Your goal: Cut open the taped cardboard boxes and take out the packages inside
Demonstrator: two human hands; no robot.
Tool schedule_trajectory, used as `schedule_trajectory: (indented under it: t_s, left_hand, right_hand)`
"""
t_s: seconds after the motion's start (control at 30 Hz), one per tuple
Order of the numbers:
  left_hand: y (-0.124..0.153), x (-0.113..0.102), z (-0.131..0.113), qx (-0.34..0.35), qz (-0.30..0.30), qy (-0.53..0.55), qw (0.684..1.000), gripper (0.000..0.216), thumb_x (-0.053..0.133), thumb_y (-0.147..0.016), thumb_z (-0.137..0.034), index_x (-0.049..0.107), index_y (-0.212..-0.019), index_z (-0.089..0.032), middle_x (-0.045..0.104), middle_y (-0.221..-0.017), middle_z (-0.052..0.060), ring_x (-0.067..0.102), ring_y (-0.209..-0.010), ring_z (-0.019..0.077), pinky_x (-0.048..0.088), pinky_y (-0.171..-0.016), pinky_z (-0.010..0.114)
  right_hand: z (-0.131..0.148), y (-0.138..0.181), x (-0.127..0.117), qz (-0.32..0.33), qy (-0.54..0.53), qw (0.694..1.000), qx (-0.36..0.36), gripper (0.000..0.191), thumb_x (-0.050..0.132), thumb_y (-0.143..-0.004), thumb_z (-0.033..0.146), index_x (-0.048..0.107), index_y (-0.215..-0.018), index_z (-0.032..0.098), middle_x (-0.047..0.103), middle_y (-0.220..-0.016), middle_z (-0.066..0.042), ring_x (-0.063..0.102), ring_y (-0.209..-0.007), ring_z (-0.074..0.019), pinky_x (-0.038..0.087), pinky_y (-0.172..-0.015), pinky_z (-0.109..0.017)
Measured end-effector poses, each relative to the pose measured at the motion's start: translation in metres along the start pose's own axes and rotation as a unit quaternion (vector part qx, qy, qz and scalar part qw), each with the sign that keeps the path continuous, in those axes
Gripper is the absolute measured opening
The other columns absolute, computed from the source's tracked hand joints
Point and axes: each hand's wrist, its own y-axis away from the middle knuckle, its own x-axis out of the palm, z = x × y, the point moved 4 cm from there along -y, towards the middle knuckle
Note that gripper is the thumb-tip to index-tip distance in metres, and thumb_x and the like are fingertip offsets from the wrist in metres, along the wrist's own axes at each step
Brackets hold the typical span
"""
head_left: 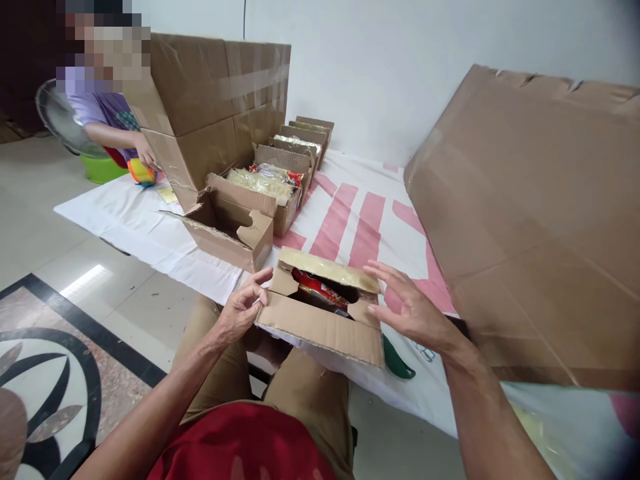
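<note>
A small cardboard box [320, 328] sits before me at the table's near edge, its long flaps raised and short end flaps folded inward. Through the gap between them show shiny red packets [317, 285]. At the box's left end is my left hand [243, 308], fingers loosely curved and apart, the tips at the corner. My right hand [407, 303] is spread around the right end, thumb near the end flap and fingers by the back flap. Neither hand is closed around anything. Partly under the box's right end lies a dark green object [399, 360], its kind unclear.
Another open cardboard box [227, 250] stands left of mine. Behind it runs a row of boxes with clear plastic and red packets [277, 175]. Large cardboard panels rise at left [210, 100] and right [545, 227]. A person in purple [103, 110] reaches toward a colourful object [141, 172].
</note>
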Motion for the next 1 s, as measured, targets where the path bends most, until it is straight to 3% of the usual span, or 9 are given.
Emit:
schedule_trajectory:
  t_s: [0.17,0.27,0.37,0.53,0.6,0.67,0.8,0.9,1.0]
  left_hand:
    - [-0.002,0.000,0.002,0.010,0.014,0.017,1.000,0.045,0.068,-0.090,-0.060,0.061,-0.073,-0.018,0.051,-0.155,0.022,0.052,-0.142,0.0369,0.045,-0.111,0.052]
    - [-0.003,0.001,0.003,0.003,0.022,0.026,0.999,0.045,0.069,-0.090,-0.059,0.061,-0.072,-0.018,0.053,-0.154,0.021,0.056,-0.138,0.0360,0.047,-0.109,0.051]
    - [-0.004,0.001,0.003,0.005,0.017,0.022,1.000,0.042,0.069,-0.090,-0.056,0.061,-0.073,-0.018,0.055,-0.152,0.020,0.058,-0.136,0.0347,0.047,-0.109,0.051]
    - [-0.004,0.002,0.005,-0.003,0.001,0.027,1.000,0.038,0.069,-0.091,-0.052,0.061,-0.073,-0.019,0.058,-0.148,0.018,0.061,-0.131,0.0337,0.050,-0.104,0.050]
    - [-0.003,0.004,0.007,-0.006,0.002,0.032,0.999,0.037,0.066,-0.093,-0.051,0.061,-0.075,-0.019,0.058,-0.149,0.018,0.061,-0.131,0.0334,0.050,-0.104,0.049]
    - [-0.003,0.005,0.010,0.000,0.000,0.032,1.000,0.036,0.065,-0.094,-0.050,0.061,-0.076,-0.019,0.057,-0.149,0.019,0.061,-0.132,0.0334,0.049,-0.106,0.049]
    - [0.001,0.006,0.022,0.029,-0.018,0.024,0.999,0.034,0.062,-0.095,-0.050,0.061,-0.079,-0.019,0.055,-0.150,0.019,0.056,-0.137,0.0338,0.046,-0.109,0.049]
    - [0.005,0.007,0.030,0.043,-0.034,-0.003,0.998,0.026,0.061,-0.096,-0.043,0.061,-0.083,-0.020,0.054,-0.152,0.017,0.053,-0.141,0.0310,0.042,-0.114,0.049]
    - [0.005,0.008,0.033,0.046,-0.050,-0.015,0.998,0.020,0.061,-0.096,-0.037,0.060,-0.085,-0.021,0.054,-0.153,0.016,0.056,-0.139,0.0290,0.041,-0.115,0.048]
  right_hand:
    - [-0.015,-0.024,0.006,-0.014,-0.048,0.997,0.063,0.035,0.054,-0.093,0.044,0.072,-0.114,0.022,0.076,-0.119,-0.009,0.070,-0.113,-0.0274,0.054,-0.099,-0.044]
    - [-0.033,-0.042,0.005,-0.079,-0.019,0.988,0.134,0.046,0.056,-0.091,0.050,0.067,-0.124,0.020,0.077,-0.108,-0.009,0.072,-0.097,-0.0264,0.056,-0.085,-0.041]
    - [-0.047,-0.054,0.006,-0.098,0.099,0.974,0.180,0.064,0.063,-0.085,0.051,0.057,-0.140,0.019,0.077,-0.106,-0.009,0.070,-0.089,-0.0270,0.054,-0.079,-0.041]
    - [-0.008,-0.048,0.000,-0.125,0.275,0.952,0.047,0.031,0.058,-0.092,0.038,0.074,-0.112,0.021,0.075,-0.107,-0.013,0.067,-0.099,-0.0313,0.050,-0.087,-0.045]
    - [0.021,-0.041,0.004,-0.086,0.262,0.961,-0.012,0.028,0.051,-0.098,0.034,0.076,-0.105,0.022,0.076,-0.102,-0.010,0.069,-0.096,-0.0275,0.050,-0.086,-0.041]
    - [0.047,-0.037,0.017,0.009,0.253,0.967,-0.041,0.027,0.052,-0.100,0.035,0.076,-0.106,0.022,0.078,-0.102,-0.008,0.071,-0.094,-0.0252,0.051,-0.083,-0.037]
    - [0.066,-0.038,0.053,0.180,0.340,0.923,0.005,0.023,0.060,-0.096,0.035,0.078,-0.097,0.020,0.080,-0.096,-0.011,0.075,-0.087,-0.0287,0.049,-0.071,-0.035]
    - [0.061,-0.042,0.066,0.186,0.337,0.923,0.003,0.031,0.049,-0.098,0.022,0.078,-0.090,0.019,0.081,-0.093,-0.011,0.076,-0.084,-0.0272,0.047,-0.068,-0.033]
    - [0.056,-0.041,0.057,0.088,0.235,0.968,-0.021,0.037,0.043,-0.099,0.022,0.077,-0.083,0.020,0.081,-0.090,-0.008,0.075,-0.084,-0.0237,0.049,-0.070,-0.031]
